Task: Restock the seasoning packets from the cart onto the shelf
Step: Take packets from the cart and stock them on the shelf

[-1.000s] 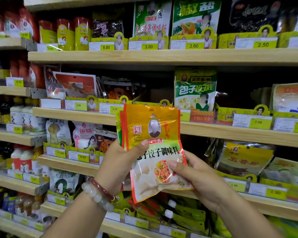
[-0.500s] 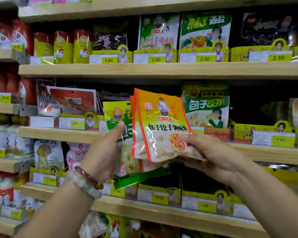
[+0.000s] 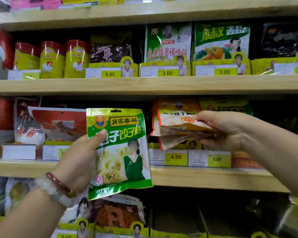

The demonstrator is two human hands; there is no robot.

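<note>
The green seasoning packet (image 3: 119, 152) is a flat glossy pouch with a yellow-framed label at its top, large white and yellow characters across the middle, a figure in a green dress and pale dumplings lower down, and a green band along the bottom. The left hand (image 3: 76, 162) holds it upright in front of the middle shelf (image 3: 204, 179), thumb pressed across its face and the other fingers behind it, so this grip pinches the packet's left edge. The right hand (image 3: 230, 131) holds the orange seasoning packets (image 3: 177, 127), a thin stack tilted nearly flat with its underside showing, at the front of the middle shelf above the 4.00 price tag (image 3: 176, 157); its grip is curled round the stack's right end. I cannot tell exactly how many packets are in the stack. One green packet is in hand. On the upper shelf (image 3: 144, 85) stand three yellow chicken-print pouches (image 3: 52, 60) in a row, and two price tags there read 3.00.
</note>
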